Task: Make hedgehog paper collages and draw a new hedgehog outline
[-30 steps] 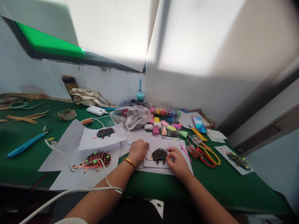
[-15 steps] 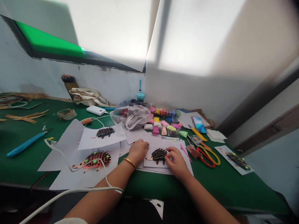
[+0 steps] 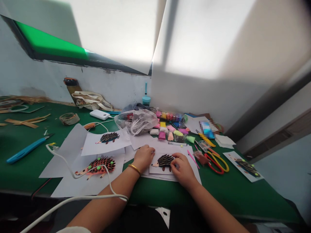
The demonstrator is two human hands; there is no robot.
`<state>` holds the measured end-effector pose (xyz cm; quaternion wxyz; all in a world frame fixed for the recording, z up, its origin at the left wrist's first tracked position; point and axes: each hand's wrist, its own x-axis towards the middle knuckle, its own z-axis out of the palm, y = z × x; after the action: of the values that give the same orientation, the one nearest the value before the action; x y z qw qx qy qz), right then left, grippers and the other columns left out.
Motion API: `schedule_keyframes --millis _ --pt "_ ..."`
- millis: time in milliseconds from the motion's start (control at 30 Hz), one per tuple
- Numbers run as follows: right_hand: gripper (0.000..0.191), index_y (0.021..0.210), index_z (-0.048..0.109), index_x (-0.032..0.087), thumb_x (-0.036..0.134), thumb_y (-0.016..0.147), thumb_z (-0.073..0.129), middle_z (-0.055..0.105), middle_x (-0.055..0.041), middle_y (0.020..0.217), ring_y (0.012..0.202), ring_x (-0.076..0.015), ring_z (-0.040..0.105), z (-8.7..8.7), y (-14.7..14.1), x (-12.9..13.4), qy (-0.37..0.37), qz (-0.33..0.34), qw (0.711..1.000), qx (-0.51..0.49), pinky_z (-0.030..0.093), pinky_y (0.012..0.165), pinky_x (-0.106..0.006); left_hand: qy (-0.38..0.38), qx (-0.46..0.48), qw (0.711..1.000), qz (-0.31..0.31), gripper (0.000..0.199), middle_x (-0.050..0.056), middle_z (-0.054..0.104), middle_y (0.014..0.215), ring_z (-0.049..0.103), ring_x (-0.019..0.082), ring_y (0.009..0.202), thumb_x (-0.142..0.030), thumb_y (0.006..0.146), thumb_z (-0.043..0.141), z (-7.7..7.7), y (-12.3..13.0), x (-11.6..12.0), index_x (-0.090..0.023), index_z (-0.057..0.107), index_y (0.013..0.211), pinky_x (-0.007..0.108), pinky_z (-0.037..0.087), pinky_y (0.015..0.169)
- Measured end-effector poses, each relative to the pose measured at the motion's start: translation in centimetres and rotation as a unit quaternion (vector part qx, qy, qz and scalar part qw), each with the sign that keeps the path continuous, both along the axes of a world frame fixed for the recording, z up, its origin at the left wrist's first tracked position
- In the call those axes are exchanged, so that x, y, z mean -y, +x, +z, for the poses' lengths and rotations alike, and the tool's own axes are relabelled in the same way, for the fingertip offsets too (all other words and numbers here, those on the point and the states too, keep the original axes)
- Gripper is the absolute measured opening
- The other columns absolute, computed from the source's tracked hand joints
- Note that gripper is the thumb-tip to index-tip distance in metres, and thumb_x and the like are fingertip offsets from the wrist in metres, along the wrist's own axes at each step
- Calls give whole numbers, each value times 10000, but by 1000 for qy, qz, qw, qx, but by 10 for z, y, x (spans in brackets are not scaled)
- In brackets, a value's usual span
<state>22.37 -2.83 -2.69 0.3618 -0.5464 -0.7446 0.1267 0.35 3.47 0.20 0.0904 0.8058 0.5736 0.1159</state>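
Observation:
A hedgehog picture [image 3: 164,161] with black spines and thin pale lines lies on a white card in front of me. My left hand [image 3: 143,158], wearing a gold bangle at the wrist, rests at the card's left side with its fingers curled in. Whatever may be in those fingers is hidden. My right hand [image 3: 183,170] touches the hedgehog's rear end, thumb and forefinger pinched together. Anything between those fingertips is too small to make out. White sheets [image 3: 193,163] lie under the card.
Left are another hedgehog card [image 3: 109,137], a red-and-black hedgehog [image 3: 102,166] crossed by a white cable [image 3: 73,202], and a blue craft knife [image 3: 28,150]. Coloured clay packets [image 3: 162,136] and a plastic bag [image 3: 137,121] lie behind. Right are scissors [image 3: 220,161] and a hedgehog card [image 3: 243,165].
My right hand has shifted very slightly at the hedgehog's rear, its fingertips still pinched. My left hand stays where it was.

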Motion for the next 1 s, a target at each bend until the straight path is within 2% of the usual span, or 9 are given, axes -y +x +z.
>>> schedule_keyframes --millis 267,567,667,733,800,833,867,933,1000 --pt "133 727 643 218 162 795 544 590 -88 1128 1068 -265 515 7 -4 3 30 -1 997 66 419 935 -441 -7 12 1000 0 251 67 628 1036 603 209 991 -295 918 505 1 0 0 -268 683 1093 296 432 838" --pt "120 749 638 211 165 808 544 591 -89 1108 1063 -261 521 6 -4 3 33 -5 996 81 419 938 -435 -2 13 1000 -5 252 64 625 1020 604 209 970 -298 907 509 -1 -1 0 -265 687 1081 302 440 843" --pt "91 779 638 213 170 804 562 592 -90 1102 1056 -263 525 4 -3 4 32 -11 997 68 426 933 -438 2 67 998 7 261 71 632 1034 598 212 988 -286 896 520 -3 -2 -3 -243 682 1097 312 438 880" --pt "83 849 637 216 182 798 582 595 -93 1093 1053 -268 527 5 -3 6 37 -16 998 52 431 930 -446 6 158 987 20 274 78 643 1051 586 221 1025 -313 907 507 -2 -2 -5 -212 678 1096 325 435 918" --pt "115 904 625 218 194 796 595 594 -96 1094 1058 -272 525 7 -2 7 47 -23 998 31 434 934 -453 -32 300 953 37 340 83 657 1032 590 218 1017 -393 935 452 3 -1 -6 -180 671 1084 328 456 909" --pt "114 911 620 219 199 803 591 591 -97 1096 1062 -271 524 9 -2 8 53 -25 998 20 435 937 -452 -78 383 919 46 405 84 663 1002 605 210 980 -450 948 407 7 0 -5 -166 664 1082 322 479 874" --pt "101 908 617 220 202 816 580 589 -96 1094 1063 -268 525 12 -2 9 60 -25 998 8 437 938 -448 -138 467 871 59 491 85 664 970 622 195 924 -510 960 341 12 1 -4 -156 644 1113 314 503 824" --pt "96 910 621 226 211 854 545 589 -92 1070 1050 -258 533 17 -2 10 75 -19 997 -10 444 930 -434 -286 599 746 58 636 92 655 956 644 169 851 -613 952 220 21 5 2 -153 597 1179 306 532 765" --pt "127 936 637 237 234 887 520 592 -88 1032 1021 -253 546 23 -3 11 82 -9 996 -20 456 911 -423 -386 675 628 21 714 123 647 1042 648 172 943 -665 933 159 30 10 10 -141 583 1169 313 532 832"
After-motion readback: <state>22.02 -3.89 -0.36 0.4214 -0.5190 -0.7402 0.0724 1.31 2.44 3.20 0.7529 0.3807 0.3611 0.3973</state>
